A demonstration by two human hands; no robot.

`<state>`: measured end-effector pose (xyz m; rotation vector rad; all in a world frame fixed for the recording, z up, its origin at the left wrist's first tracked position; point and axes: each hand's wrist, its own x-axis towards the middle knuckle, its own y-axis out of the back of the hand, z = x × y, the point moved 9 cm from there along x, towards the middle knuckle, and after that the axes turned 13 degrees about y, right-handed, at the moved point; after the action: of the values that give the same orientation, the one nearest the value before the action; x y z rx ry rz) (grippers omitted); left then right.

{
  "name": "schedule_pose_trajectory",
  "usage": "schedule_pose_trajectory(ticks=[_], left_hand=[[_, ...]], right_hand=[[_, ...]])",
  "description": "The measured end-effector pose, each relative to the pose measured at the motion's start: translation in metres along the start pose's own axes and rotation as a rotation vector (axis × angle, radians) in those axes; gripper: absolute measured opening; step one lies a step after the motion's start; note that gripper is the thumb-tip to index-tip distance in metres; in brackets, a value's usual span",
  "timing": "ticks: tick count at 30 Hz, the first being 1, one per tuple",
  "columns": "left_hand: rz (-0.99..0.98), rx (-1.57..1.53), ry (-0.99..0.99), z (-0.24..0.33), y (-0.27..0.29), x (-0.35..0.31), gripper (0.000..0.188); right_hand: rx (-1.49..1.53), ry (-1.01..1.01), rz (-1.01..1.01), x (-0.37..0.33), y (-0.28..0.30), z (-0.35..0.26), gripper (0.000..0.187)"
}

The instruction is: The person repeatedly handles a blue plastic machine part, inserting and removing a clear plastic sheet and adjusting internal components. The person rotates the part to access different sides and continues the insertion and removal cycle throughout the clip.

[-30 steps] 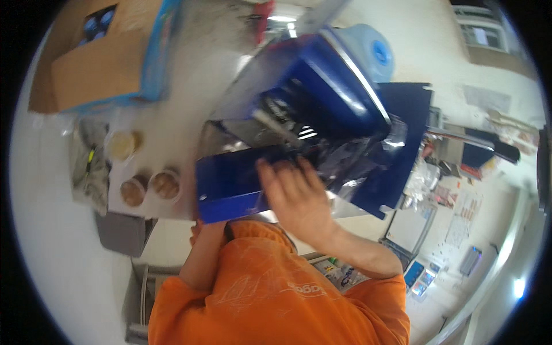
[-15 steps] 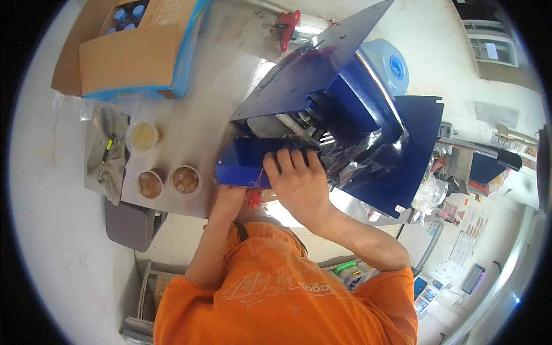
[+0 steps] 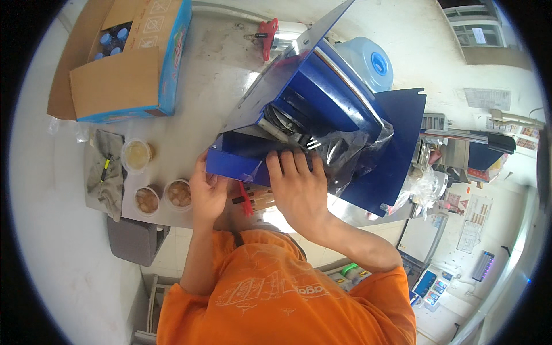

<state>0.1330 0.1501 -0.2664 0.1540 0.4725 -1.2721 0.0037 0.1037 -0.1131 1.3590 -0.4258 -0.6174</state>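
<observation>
A blue sheet-metal housing (image 3: 236, 164) stands open and tilted on the metal table, with a bundle of black cable (image 3: 279, 118) and clear plastic film (image 3: 342, 155) inside. My left hand (image 3: 208, 192) grips its left end, fingers behind the corner and thumb in front. Hooked over the near edge are the fingers of my right hand (image 3: 300, 192), back of the hand upward; their tips are partly hidden inside. Below the housing, between my hands, a red clamp-like piece (image 3: 246, 199) shows at the table edge.
Plastic tubs of food (image 3: 138, 155) and a grey cloth (image 3: 106, 178) with a yellow-black pen lie at left. Behind them stands an open carton (image 3: 115, 86) of blue-capped bottles. A second red piece (image 3: 267, 39) and a large blue water bottle (image 3: 368, 60) sit farther back.
My left hand has come out from under the housing to its left corner. My right hand keeps its place on the near edge. The whole view has shifted slightly.
</observation>
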Motion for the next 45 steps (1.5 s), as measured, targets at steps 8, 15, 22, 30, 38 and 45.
schedule_pose_trajectory(ticks=[8,15,22,30,38,45], left_hand=[[0.056,0.315,-0.193,0.016,-0.016,0.012,0.061],[-0.069,0.200,-0.124,-0.021,-0.007,0.025,0.057],[-0.038,0.201,-0.024,-0.033,0.000,0.025,0.063],[-0.202,0.380,-0.064,-0.050,-0.003,0.016,0.075],[-0.229,0.492,0.108,-0.023,0.000,-0.001,0.073],[0.008,0.893,0.024,0.013,0.016,-0.012,0.047]], right_hand=[[0.025,0.032,0.045,-0.013,-0.024,-0.005,0.042],[0.037,-0.007,0.021,-0.023,-0.023,-0.005,0.047],[0.020,0.001,-0.001,-0.030,-0.020,-0.006,0.048],[-0.001,0.015,-0.018,-0.037,-0.022,-0.008,0.049],[0.054,0.037,-0.049,-0.036,-0.020,-0.016,0.048],[0.013,0.084,-0.067,-0.035,-0.028,-0.021,0.046]])
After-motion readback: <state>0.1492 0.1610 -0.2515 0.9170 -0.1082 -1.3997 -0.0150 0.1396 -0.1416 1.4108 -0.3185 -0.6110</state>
